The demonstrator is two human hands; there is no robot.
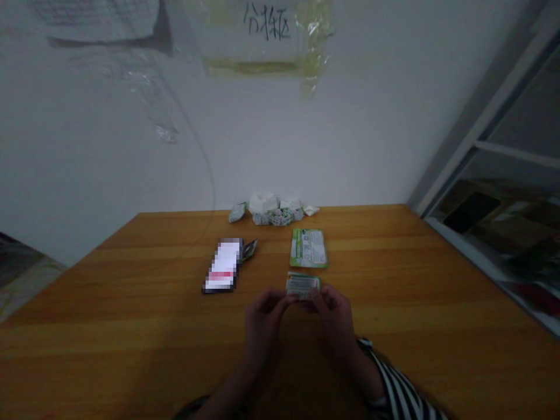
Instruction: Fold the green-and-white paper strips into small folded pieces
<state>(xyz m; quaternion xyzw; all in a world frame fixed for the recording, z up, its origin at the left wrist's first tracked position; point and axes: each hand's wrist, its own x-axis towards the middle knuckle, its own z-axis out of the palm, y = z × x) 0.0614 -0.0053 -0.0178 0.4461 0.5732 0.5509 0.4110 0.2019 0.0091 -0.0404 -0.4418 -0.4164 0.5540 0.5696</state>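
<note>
Both my hands pinch a small printed packet with pale sides and green edging, held above the table near its middle. My left hand grips the lower left corner between thumb and fingers. On the other side, my right hand holds the right edge, its thumb across the front. Just beyond the packet lies a larger green and white printed pouch, flat on the wood. The fine print is too small to read.
A phone with a lit, blurred screen lies left, a small dark wrapper beside it. Crumpled wrappers and white tissue sit against the wall at the back of the wooden table. Shelving stands on the right.
</note>
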